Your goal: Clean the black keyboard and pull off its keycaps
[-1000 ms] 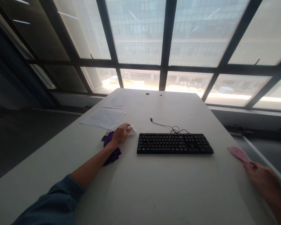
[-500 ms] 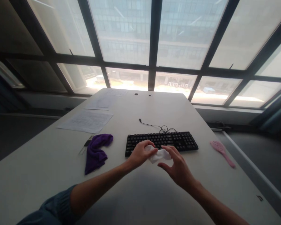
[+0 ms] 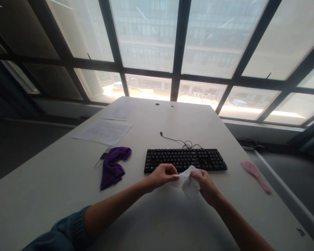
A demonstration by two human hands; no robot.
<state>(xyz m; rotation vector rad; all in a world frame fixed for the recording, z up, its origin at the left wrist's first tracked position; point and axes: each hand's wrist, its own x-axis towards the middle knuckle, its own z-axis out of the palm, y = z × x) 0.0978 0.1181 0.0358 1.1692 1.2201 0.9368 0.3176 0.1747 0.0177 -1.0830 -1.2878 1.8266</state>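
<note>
Purple cloth (image 3: 112, 170) is lying crumpled; the left hand (image 3: 161, 175) is pinching a white tissue (image 3: 191, 187) by the keyboard (image 3: 185, 157), thumb against fingers; the right hand (image 3: 208, 187) is clamping the tissue's other side; a pink brush (image 3: 255, 175) is resting farther right.

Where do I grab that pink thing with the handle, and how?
I'd take the pink thing by its slim handle, from the near side, gripping across it. It lies on the table with its wide, rounded head away from you and the handle slanting toward the near right. The right hand is nearer, but holds the white cloth.
</note>
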